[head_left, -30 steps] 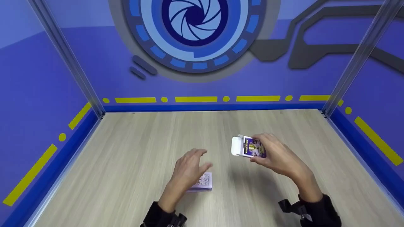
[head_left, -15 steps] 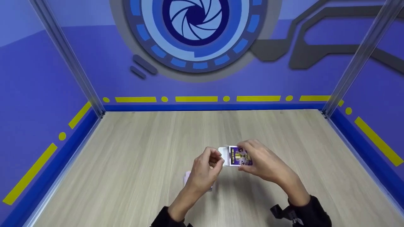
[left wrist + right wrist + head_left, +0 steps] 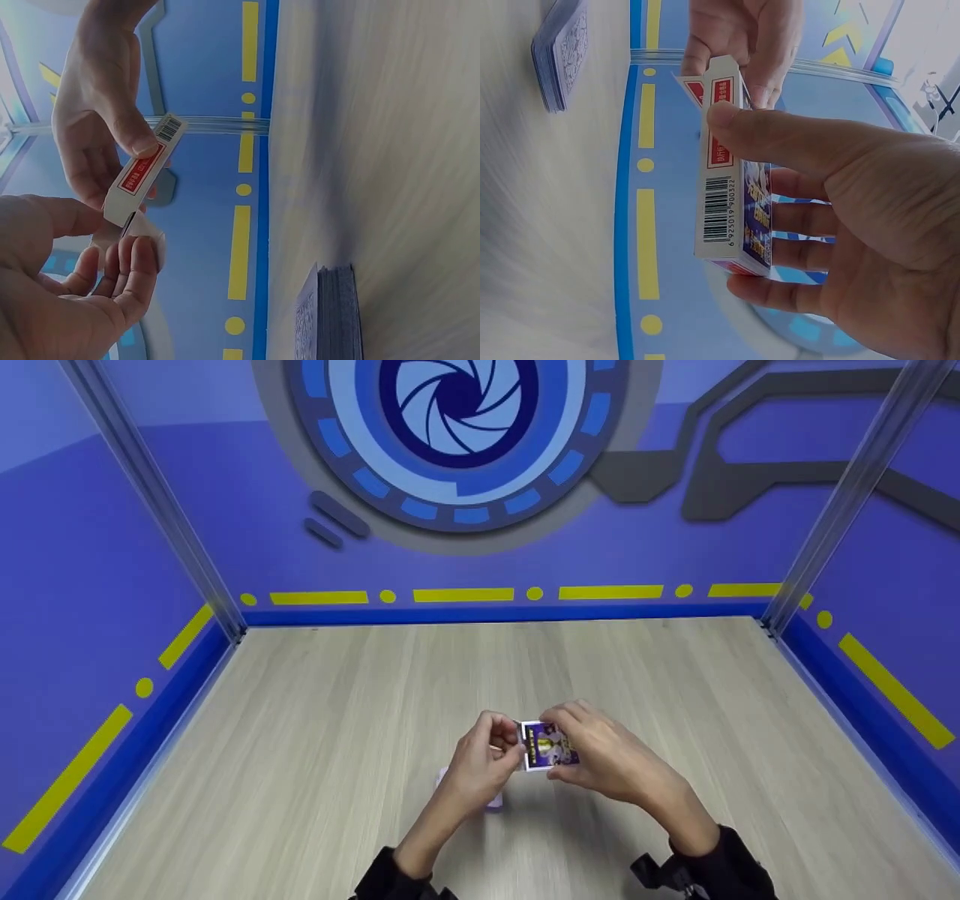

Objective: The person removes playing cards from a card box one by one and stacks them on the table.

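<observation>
A small playing card box (image 3: 551,746), purple and white with a printed front, is held above the table by my right hand (image 3: 615,754). The thumb lies across its barcoded narrow side in the right wrist view, with the fingers around the other side. My left hand (image 3: 480,765) is at the box's open end, its curled fingers on the white end flap (image 3: 154,229). Below the left hand, a deck of playing cards (image 3: 330,319) lies stacked on the table; the hand mostly hides it in the head view. The inside of the box is hidden.
The wood-grain table (image 3: 337,720) is bounded by blue-purple printed walls (image 3: 465,562) at the back and both sides. Metal posts (image 3: 180,525) stand at the back corners. Black straps (image 3: 720,870) circle both wrists.
My right hand has brought the box leftward and down. My left hand has moved right from over the deck to the box's flap, its fingers curling there. The deck stays in place.
</observation>
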Available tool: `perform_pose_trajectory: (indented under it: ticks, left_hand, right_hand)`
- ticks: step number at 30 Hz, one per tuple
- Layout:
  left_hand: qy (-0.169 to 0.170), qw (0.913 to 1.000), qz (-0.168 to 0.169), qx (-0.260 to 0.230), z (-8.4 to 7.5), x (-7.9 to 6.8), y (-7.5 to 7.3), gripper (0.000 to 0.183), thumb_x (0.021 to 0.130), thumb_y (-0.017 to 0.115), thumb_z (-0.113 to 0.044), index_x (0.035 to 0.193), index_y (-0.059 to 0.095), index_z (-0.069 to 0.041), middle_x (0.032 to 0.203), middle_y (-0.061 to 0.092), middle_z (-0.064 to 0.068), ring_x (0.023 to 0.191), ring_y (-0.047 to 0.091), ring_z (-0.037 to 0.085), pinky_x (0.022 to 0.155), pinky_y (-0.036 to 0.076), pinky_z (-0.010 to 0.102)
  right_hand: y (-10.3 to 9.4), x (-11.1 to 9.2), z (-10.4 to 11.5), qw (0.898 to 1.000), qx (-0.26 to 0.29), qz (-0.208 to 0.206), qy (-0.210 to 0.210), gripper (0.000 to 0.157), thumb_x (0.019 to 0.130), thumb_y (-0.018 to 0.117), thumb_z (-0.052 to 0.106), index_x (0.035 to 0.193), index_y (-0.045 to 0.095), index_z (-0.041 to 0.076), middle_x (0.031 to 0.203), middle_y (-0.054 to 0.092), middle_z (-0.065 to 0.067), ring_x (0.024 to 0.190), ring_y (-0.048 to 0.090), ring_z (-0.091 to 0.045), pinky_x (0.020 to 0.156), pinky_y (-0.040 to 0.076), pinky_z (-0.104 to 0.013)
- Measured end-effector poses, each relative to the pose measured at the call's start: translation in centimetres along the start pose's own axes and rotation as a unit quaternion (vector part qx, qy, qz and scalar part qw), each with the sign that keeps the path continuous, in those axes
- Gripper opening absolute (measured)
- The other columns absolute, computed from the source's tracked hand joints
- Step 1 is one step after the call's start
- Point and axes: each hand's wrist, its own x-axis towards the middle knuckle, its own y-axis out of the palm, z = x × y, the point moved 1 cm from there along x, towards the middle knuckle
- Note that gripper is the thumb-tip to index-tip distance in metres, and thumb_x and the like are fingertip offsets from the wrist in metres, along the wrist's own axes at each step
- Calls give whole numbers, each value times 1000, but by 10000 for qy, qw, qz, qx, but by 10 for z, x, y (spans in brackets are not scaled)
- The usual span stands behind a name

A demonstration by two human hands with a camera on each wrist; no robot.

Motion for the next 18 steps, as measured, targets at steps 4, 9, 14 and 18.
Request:
perform_pose_trajectory:
  ticks: [4, 9, 14, 18]
  left_hand:
    - [-157, 9998, 81, -23, 0, 1, -2, 24, 96, 71, -5, 113, 54, -4, 101, 60, 3, 92, 58, 15, 79, 53, 24]
    - [-203, 9998, -36, 2, 3, 2, -3, 28, 90, 78, -3, 107, 54, -5, 97, 60, 1, 87, 59, 13, 75, 52, 23]
    - [-319, 9993, -176, 3, 5, 2, -1, 30, 86, 79, 3, 101, 54, -6, 92, 59, 0, 83, 58, 11, 73, 51, 22]
    - [-389, 9987, -293, 119, 5, 2, 1, 30, 84, 76, 6, 99, 54, -7, 90, 58, 0, 81, 58, 10, 71, 51, 22]
  right_hand:
    - [1, 0, 2, 10000, -70, 28, -6, 67, 78, 92, 30, 133, 59, 10, 127, 63, -5, 112, 58, -19, 92, 54, -41]
    - [1, 1, 4, 9998, -47, 18, -174, 66, 79, 92, 29, 132, 59, 11, 126, 62, -4, 113, 57, -19, 94, 53, -40]
    - [3, 2, 5, 9996, -45, 36, -290, 65, 80, 91, 30, 133, 58, 10, 126, 62, -4, 113, 57, -19, 96, 52, -41]
    - [5, 1, 4, 9992, -80, 17, -384, 65, 80, 91, 28, 132, 58, 6, 125, 63, -6, 113, 58, -21, 96, 51, -43]
